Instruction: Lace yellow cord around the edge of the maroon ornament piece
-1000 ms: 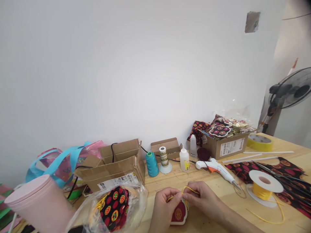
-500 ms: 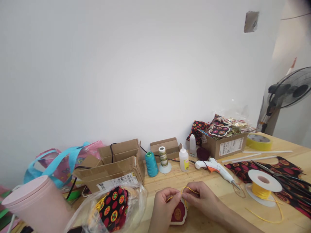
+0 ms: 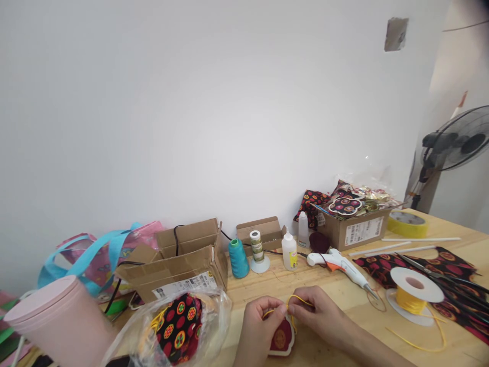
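Note:
Between my two hands runs a yellow cord (image 3: 301, 298), its loop arching above the fingertips. My left hand (image 3: 263, 321) pinches the cord between thumb and forefinger. Close against it, my right hand (image 3: 315, 311) pinches the same cord, fingers curled. Below them hangs or lies a dark red patch with a cream scalloped edge and a gold round motif (image 3: 280, 337), partly hidden by the left hand; whether it touches the table I cannot tell. To the right, a white spool of yellow cord (image 3: 416, 285) has a loose end trailing over the wood.
A white glue gun (image 3: 340, 265), a glue bottle (image 3: 289, 252) and a teal thread cone (image 3: 239, 259) stand beyond my hands. On the left are a plastic bag with patterned fabric (image 3: 179, 329), an open cardboard box (image 3: 175, 275) and a pink bin (image 3: 57, 321). Black scissors (image 3: 451, 280) lie right.
Almost nothing differs. Both hands keep their pinch on the yellow cord, with only a tiny shift of the fingers.

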Demonstrator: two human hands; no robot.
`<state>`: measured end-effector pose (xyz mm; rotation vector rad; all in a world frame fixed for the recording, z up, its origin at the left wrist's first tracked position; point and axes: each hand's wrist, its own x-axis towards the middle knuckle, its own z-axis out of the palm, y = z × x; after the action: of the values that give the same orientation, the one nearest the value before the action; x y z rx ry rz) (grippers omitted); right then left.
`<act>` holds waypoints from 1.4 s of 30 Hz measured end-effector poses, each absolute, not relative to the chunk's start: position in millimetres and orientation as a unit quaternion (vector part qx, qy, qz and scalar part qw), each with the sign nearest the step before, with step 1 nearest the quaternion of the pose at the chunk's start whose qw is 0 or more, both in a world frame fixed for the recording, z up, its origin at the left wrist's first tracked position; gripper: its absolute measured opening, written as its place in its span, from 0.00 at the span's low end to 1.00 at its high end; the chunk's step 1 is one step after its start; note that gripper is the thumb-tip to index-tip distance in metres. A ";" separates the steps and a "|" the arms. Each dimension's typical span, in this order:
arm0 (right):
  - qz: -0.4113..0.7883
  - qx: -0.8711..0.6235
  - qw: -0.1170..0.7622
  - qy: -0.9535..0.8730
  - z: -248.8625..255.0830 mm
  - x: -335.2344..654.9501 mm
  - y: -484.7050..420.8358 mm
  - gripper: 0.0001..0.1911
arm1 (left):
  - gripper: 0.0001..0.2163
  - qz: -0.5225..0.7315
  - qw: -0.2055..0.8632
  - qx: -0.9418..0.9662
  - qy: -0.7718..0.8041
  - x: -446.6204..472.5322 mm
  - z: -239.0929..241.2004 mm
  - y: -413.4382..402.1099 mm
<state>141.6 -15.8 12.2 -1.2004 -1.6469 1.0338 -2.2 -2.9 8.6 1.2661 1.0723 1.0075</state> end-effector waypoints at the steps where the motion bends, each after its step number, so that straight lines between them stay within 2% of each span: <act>1: 0.420 -0.474 0.415 -0.653 11.8 141.5 -15.8 0.11 | 0.11 0.428 0.565 0.539 0.455 -2.3 8.5 -3.0; 10: 0.473 -0.482 0.467 -0.571 18.6 143.8 -12.7 0.15 | 0.13 0.429 0.567 0.519 0.475 -2.4 9.3 -2.6; 16: 0.618 -0.433 0.476 -0.452 20.8 149.4 -12.5 0.15 | 0.11 0.431 0.556 0.534 0.469 -1.5 10.4 -2.3; 20: 0.674 -0.406 0.475 -0.394 15.1 150.4 -10.7 0.13 | 0.10 0.406 0.537 0.568 0.474 0.0 9.6 -4.3; 26: 0.672 -0.397 0.511 -0.359 10.7 145.9 -9.9 0.12 | 0.09 0.367 0.498 0.635 0.463 3.3 8.4 -10.6; 37: 0.708 -0.375 0.467 -0.373 12.1 153.9 -10.3 0.13 | 0.10 0.384 0.492 0.611 0.487 1.8 10.2 -8.4; 42: 0.708 -0.363 0.451 -0.404 16.0 151.2 -13.9 0.10 | 0.10 0.373 0.488 0.641 0.460 1.2 14.8 -9.4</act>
<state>151.2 -13.9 16.0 -0.8976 -0.9993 1.7496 1.2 -9.4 14.8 1.5578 1.1192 0.9062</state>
